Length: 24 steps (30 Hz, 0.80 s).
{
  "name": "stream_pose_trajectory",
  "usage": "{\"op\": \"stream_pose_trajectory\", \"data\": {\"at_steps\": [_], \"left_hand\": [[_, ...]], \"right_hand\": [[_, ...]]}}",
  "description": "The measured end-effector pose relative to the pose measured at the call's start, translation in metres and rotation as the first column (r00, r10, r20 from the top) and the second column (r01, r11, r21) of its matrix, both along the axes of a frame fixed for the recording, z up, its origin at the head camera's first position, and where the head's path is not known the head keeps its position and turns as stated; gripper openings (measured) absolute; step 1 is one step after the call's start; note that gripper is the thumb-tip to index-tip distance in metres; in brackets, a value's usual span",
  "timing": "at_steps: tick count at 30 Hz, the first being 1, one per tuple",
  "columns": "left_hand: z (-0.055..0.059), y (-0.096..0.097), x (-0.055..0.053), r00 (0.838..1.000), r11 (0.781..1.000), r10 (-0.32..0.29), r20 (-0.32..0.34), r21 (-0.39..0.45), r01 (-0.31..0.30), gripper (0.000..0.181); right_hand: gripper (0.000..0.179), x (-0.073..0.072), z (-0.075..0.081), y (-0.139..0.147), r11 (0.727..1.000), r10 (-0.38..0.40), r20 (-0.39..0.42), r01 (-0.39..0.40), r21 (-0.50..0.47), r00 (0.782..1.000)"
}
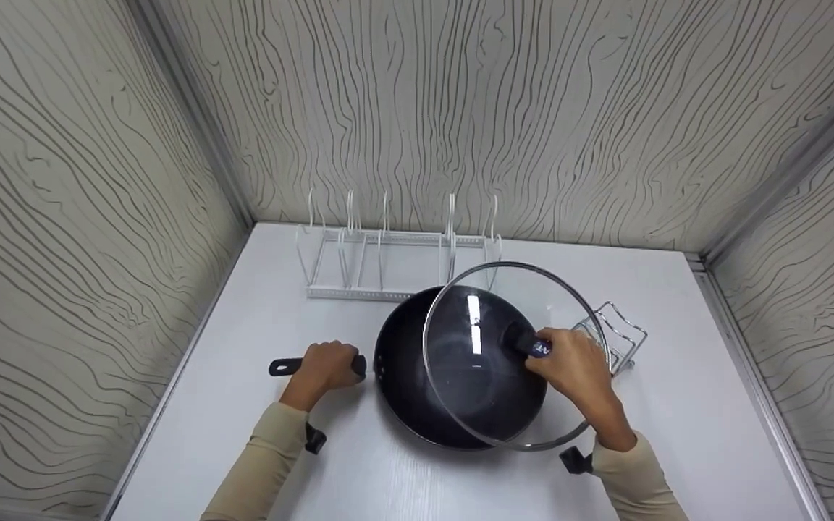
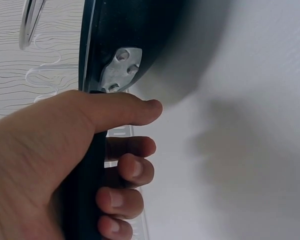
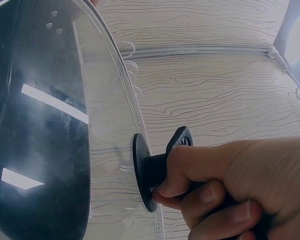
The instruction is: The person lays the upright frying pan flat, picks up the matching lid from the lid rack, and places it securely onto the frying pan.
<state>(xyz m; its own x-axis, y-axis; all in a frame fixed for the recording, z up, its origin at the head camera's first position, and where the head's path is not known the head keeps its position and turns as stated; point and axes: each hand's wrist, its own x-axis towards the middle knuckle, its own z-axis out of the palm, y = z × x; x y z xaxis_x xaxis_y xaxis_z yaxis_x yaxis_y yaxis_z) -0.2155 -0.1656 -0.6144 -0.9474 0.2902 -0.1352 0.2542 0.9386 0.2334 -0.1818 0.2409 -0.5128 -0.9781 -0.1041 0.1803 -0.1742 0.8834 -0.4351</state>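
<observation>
A dark wok (image 1: 406,376) is near the middle of the white table, its long black handle (image 1: 284,367) pointing left. My left hand (image 1: 329,364) grips that handle; in the left wrist view the fingers (image 2: 124,201) curl round it, below a riveted metal bracket (image 2: 121,69). With my right hand (image 1: 575,362) I hold the black knob (image 3: 155,170) of a clear glass lid (image 1: 518,434) with a metal rim. The lid overlaps the right part of the wok in the head view and reaches past its right side. Through the glass the wok's dark inside shows.
Behind the wok stands a white wire rack (image 1: 359,294) with several upright dividers. A small chrome wire stand (image 1: 630,340) sits to the right, partly behind the lid and my right hand. Wood-patterned panels (image 1: 417,108) enclose the table at the back and both sides.
</observation>
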Motion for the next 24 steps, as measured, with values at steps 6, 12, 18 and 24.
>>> {"op": "stream_pose_trajectory", "data": {"at_steps": [6, 12, 18, 24], "left_hand": [[0.0, -0.001, 0.0, 1.0, 1.0, 0.001, -0.007, 0.011, -0.001, 0.029], [-0.003, -0.002, 0.0, 1.0, 0.999, -0.01, -0.014, 0.031, 0.011, 0.02], [-0.004, -0.003, -0.001, 0.999, 0.999, -0.025, -0.047, 0.031, 0.026, 0.015], [-0.007, -0.003, -0.002, 0.999, 0.999, -0.019, -0.049, 0.029, 0.021, 0.015]], "right_hand": [[0.026, -0.001, -0.001, -0.002, 1.0, -0.004, 0.041, 0.004, 0.0, 0.999], [0.026, -0.003, -0.003, -0.006, 1.0, 0.019, 0.055, -0.019, -0.003, 0.998], [0.025, -0.005, -0.004, -0.01, 1.0, 0.025, 0.065, -0.025, -0.005, 0.998], [0.022, -0.008, -0.004, -0.014, 1.0, 0.017, 0.089, -0.017, 0.005, 0.996]]}}
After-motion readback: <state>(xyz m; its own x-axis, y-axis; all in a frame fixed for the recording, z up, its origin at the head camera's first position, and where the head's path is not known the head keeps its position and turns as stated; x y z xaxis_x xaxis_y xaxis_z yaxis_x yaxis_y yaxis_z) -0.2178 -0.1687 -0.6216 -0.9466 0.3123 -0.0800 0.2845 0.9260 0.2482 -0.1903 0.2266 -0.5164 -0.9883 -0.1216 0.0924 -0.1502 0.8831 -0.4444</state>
